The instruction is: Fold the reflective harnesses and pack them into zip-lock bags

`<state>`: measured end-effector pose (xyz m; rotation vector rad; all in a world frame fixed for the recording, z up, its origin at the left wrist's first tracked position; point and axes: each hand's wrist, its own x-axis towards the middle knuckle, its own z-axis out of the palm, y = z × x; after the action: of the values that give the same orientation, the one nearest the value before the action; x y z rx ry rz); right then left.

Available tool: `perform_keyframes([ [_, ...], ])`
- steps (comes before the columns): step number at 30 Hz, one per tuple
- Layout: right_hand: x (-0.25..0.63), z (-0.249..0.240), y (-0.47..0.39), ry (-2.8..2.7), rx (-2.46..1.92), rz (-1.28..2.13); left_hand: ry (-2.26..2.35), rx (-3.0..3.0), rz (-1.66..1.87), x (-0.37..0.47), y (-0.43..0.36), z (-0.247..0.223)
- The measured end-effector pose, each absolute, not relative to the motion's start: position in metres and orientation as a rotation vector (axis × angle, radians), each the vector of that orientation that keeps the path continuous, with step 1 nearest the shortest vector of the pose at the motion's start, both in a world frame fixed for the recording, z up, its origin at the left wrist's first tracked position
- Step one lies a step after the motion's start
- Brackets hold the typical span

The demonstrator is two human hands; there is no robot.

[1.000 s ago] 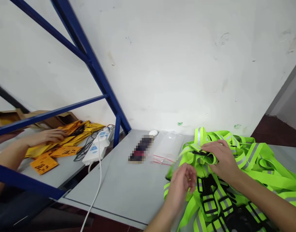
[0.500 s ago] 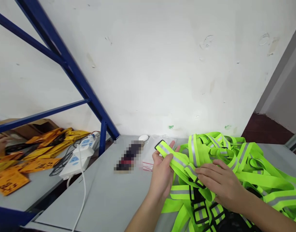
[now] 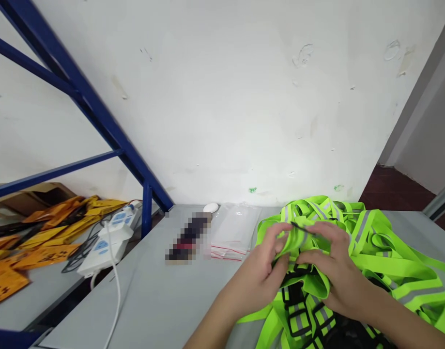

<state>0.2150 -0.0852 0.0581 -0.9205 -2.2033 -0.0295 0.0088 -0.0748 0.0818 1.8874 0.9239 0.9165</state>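
Between my two hands is a neon yellow-green reflective strap (image 3: 294, 241) with a grey stripe, gathered into a loose bundle. My left hand (image 3: 263, 272) pinches its left side, fingers curled around the webbing. Opposite it, my right hand (image 3: 339, 271) grips the right side, its fingertips near a thin black piece at the top of the bundle. Below the hands, black buckles (image 3: 299, 320) hang on more striped straps. A large tangled heap of the same straps (image 3: 384, 242) spreads behind and to the right.
Clear zip bags (image 3: 234, 228) with red seals lie by the wall, beside a white round object (image 3: 211, 208) and a pixelated dark item (image 3: 189, 238). Leftward are a blue metal frame (image 3: 109, 131), a white power strip (image 3: 104, 245) with a cable, and orange-yellow packets (image 3: 44, 242).
My left hand has moved right, and the strap that stretched out flat from it is now bunched between both hands. The right hand has turned to pinch it. The view has shifted slightly.
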Motion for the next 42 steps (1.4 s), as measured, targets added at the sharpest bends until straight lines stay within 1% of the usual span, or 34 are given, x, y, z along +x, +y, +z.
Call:
perform_keyframes([
  [2, 0.215, 0.062, -0.087, -2.195, -0.901, 0.011, 0.850, 2.027, 0.789, 0.005, -0.078, 0.087],
  [6, 0.215, 0.069, -0.091, -2.302, -0.834, 0.329, 0.857, 2.153, 0.645, 0.003, -0.082, 0.093],
  [8, 0.214, 0.069, -0.093, -2.236, -0.827, 0.418, 0.859, 2.132, 0.623, 0.003, -0.084, 0.091],
  [13, 0.211, 0.061, -0.087, -2.105, -0.831, 0.390, 0.864, 1.901, 0.768, 0.001, -0.090, 0.072],
  [17, 0.212, 0.057, -0.080, -1.940, -0.897, 0.345, 0.878, 1.702, 0.728, -0.001, -0.091, 0.062],
  [19, 0.214, 0.057, -0.076, -1.829, -0.990, 0.373, 0.834, 1.608, 0.729, 0.002, -0.090, 0.064],
  [22, 0.217, 0.057, -0.072, -1.660, -1.116, 0.431, 0.905, 1.478, 0.770, 0.011, -0.088, 0.067],
  [27, 0.216, 0.062, -0.070, -1.523, -1.226, 0.627, 0.937, 1.353, 0.909, 0.028, -0.082, 0.057],
  [29, 0.218, 0.067, -0.072, -1.520, -1.194, 0.718, 0.914, 1.334, 1.001, 0.031, -0.079, 0.052],
  [32, 0.226, 0.076, -0.076, -1.673, -1.176, 0.788, 0.884, 1.318, 1.098, 0.032, -0.075, 0.050],
  [37, 0.236, 0.085, -0.083, -1.855, -1.187, 0.781, 0.827, 1.261, 1.122, 0.033, -0.074, 0.053],
  [42, 0.235, 0.075, -0.086, -1.907, -1.176, 0.734, 0.858, 1.311, 1.094, 0.032, -0.079, 0.051],
])
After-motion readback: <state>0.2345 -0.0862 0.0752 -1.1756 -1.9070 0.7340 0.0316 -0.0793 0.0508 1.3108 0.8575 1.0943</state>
